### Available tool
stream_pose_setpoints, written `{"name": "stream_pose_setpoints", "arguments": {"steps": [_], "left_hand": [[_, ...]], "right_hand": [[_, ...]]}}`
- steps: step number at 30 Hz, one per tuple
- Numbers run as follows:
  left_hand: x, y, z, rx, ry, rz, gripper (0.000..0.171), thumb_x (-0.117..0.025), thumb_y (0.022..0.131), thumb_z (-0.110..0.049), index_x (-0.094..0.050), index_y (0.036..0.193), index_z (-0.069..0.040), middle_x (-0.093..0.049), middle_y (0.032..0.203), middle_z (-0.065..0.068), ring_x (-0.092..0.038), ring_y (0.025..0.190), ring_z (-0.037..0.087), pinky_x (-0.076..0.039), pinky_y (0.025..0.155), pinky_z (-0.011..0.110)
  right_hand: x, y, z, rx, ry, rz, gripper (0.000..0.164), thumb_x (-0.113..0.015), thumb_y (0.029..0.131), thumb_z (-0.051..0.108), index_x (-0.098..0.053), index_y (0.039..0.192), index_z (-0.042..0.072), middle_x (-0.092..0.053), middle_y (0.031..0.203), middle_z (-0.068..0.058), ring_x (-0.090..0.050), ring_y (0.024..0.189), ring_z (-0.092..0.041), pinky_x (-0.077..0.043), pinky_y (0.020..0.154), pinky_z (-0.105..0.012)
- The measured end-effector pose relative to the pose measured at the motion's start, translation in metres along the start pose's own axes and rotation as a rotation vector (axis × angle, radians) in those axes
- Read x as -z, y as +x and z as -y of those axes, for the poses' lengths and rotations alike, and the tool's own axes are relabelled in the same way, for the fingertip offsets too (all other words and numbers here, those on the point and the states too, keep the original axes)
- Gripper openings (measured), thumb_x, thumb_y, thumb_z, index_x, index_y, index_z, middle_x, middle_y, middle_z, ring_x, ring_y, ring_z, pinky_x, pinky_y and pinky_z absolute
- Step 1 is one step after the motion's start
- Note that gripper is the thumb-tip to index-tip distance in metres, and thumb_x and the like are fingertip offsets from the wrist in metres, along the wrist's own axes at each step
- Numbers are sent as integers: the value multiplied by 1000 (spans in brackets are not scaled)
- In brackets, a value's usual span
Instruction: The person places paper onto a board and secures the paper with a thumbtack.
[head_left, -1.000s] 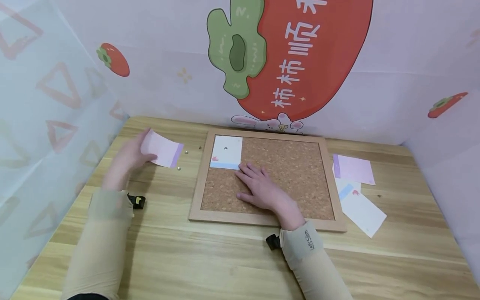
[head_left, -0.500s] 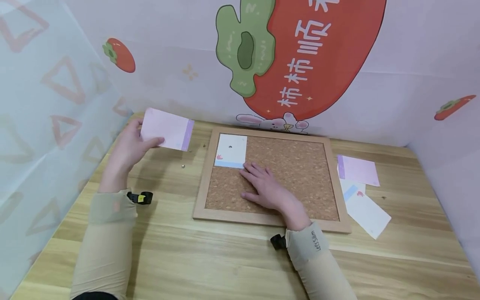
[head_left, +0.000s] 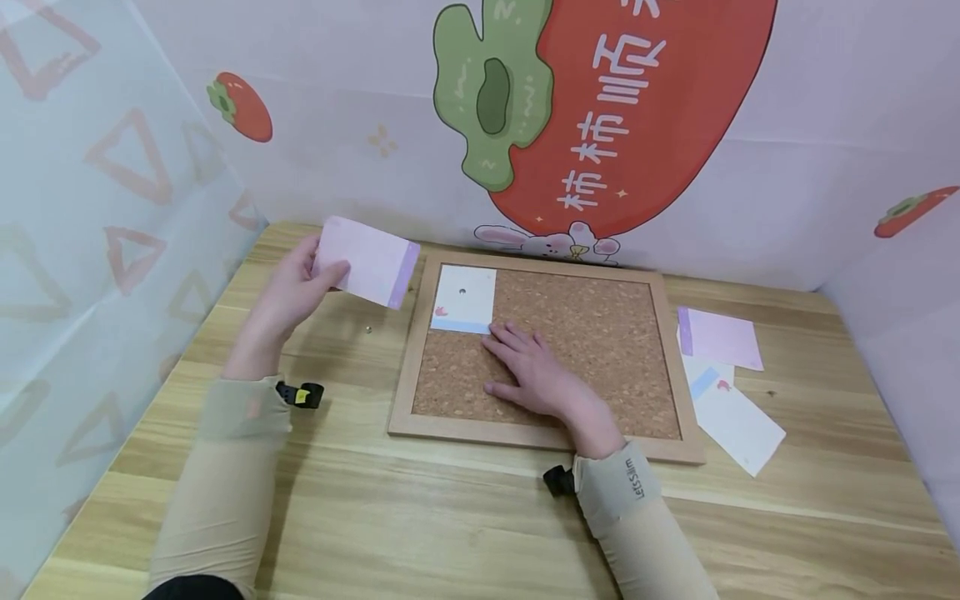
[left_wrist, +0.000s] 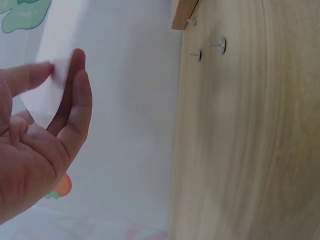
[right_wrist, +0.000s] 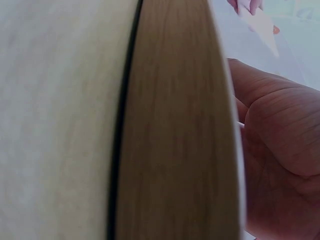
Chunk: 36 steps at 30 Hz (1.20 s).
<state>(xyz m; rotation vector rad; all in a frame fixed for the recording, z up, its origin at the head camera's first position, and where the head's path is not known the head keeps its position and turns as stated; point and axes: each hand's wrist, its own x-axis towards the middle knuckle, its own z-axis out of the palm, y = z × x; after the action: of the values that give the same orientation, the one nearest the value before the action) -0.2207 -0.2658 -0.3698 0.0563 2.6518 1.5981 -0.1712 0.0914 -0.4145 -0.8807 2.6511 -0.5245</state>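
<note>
Between thumb and fingers, my left hand (head_left: 292,287) pinches a pink paper card (head_left: 367,262) with a purple strip along one end. It is lifted above the table, left of a wood-framed cork board (head_left: 592,350). My right hand (head_left: 543,375) lies on the cork with fingers spread, its fingertips at the lower right corner of a white card (head_left: 462,292). That card has a blue strip and a thumbtack (head_left: 462,291) in it. In the left wrist view, thumbtacks (left_wrist: 223,46) stand on the table below the hand, points up or sideways.
Right of the board lie another pink card (head_left: 723,337) and white cards (head_left: 738,425), partly overlapping. The board sits on a wooden table (head_left: 450,517). A printed cloth wall (head_left: 337,150) closes the back, with more cloth at both sides.
My left hand has raised the pink card from near the table and carried it right, toward the board. The right hand stays on the cork. The head view has shifted slightly.
</note>
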Motion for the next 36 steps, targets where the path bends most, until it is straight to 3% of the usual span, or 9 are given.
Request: {"name": "stream_pose_setpoints", "arguments": {"steps": [6, 9, 13, 17, 22, 29, 36], "left_hand": [[-7, 1, 0, -16, 76, -4, 45, -55, 103, -26, -52, 142, -5, -63, 131, 23, -60, 98, 1, -47, 81, 12], [-12, 2, -2, -24, 73, 26, 47, -62, 99, -17, -49, 141, -1, -62, 129, 24, -63, 102, 10, -51, 79, 13], [-21, 3, -6, -36, 32, 101, 63, -69, 92, -7, -36, 146, 2, -52, 134, 25, -62, 108, 27, -55, 76, 17], [-29, 3, -8, -54, 26, 167, 70, -70, 90, -5, -35, 151, -13, -50, 133, 23, -67, 95, 30, -60, 73, 32], [-36, 1, -10, -105, 50, 210, 54, -59, 99, -13, -46, 149, -26, -57, 131, 19, -67, 87, 23, -62, 72, 40], [-41, 1, -10, -156, 124, 213, 34, -58, 101, -21, -58, 132, -8, -69, 108, 20, -68, 81, 21, -61, 70, 41], [-45, 0, -14, -147, 135, 271, 24, -62, 99, -16, -60, 120, -7, -73, 106, 18, -71, 89, 25, -60, 75, 40]], "right_hand": [[0, 0, -1, 5, 8, 1, 69, -60, 99, 38, -32, 157, 11, -21, 167, -11, -12, 157, -32, -11, 125, -61], [1, 0, -1, 1, 7, 4, 69, -59, 100, 38, -32, 157, 12, -20, 168, -11, -12, 157, -32, -11, 125, -61], [0, 0, -2, -6, 2, 10, 69, -59, 100, 40, -31, 157, 13, -20, 168, -9, -12, 157, -30, -10, 126, -59], [-1, 0, -3, -9, 0, 13, 69, -58, 100, 41, -30, 158, 14, -20, 168, -8, -12, 157, -29, -10, 126, -58], [-1, 0, -2, -9, -3, 6, 69, -59, 100, 40, -31, 157, 14, -21, 168, -9, -13, 157, -30, -11, 126, -59], [-1, -1, -2, -3, 19, -4, 69, -60, 99, 39, -32, 157, 13, -21, 167, -10, -14, 157, -31, -11, 126, -59], [0, -2, -1, 1, 13, -8, 69, -61, 99, 38, -33, 157, 12, -22, 167, -10, -15, 156, -32, -12, 126, -59]]}}
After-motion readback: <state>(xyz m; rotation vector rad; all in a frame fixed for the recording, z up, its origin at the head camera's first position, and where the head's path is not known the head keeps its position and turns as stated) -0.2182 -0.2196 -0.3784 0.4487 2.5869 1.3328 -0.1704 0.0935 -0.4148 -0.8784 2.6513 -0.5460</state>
